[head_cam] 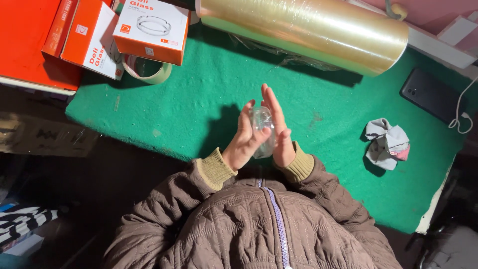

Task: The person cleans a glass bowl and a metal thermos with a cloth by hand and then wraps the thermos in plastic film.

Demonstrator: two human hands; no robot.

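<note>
Both hands, the left hand (pixel 242 141) and the right hand (pixel 278 127), pressed a small clear glass object (pixel 262 130) between their palms above the green felt-covered desk (pixel 199 99). It looked partly film-covered; the large roll of clear stretch film (pixel 303 27) lay beyond.

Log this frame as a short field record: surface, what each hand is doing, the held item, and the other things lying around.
surface: green felt-covered table
left hand: pressed against the clear item from its side, fingers up
right hand: flat against the other side, fingers up
held item: small clear glass piece wrapped in film, sandwiched between both palms
behind hands: big roll of stretch film
far left: orange and white boxes, tape roll
right: crumpled grey cloth, dark phone with a white cable
</note>
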